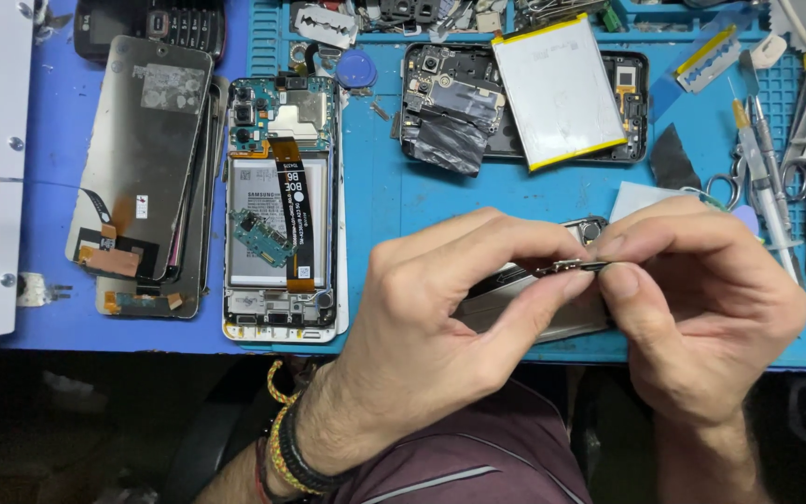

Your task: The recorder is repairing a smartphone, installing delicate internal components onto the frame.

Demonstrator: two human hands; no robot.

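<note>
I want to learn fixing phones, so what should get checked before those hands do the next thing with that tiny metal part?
1. Tiny metal part pinched at both ends by left hand and right hand: ok.
2. Part held over the blue mat, so a drop likely lands on the bench: ok.
3. Which piece the part is: cannot tell, too small.
4. Phone frame under the hands lying flat: cannot tell, mostly hidden.
5. Opened phone with its orange flex cable apart from the hands: ok.
6. Tweezers within likely reach at the right: ok.

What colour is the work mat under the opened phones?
Blue work mat; the head view shows it.
</note>
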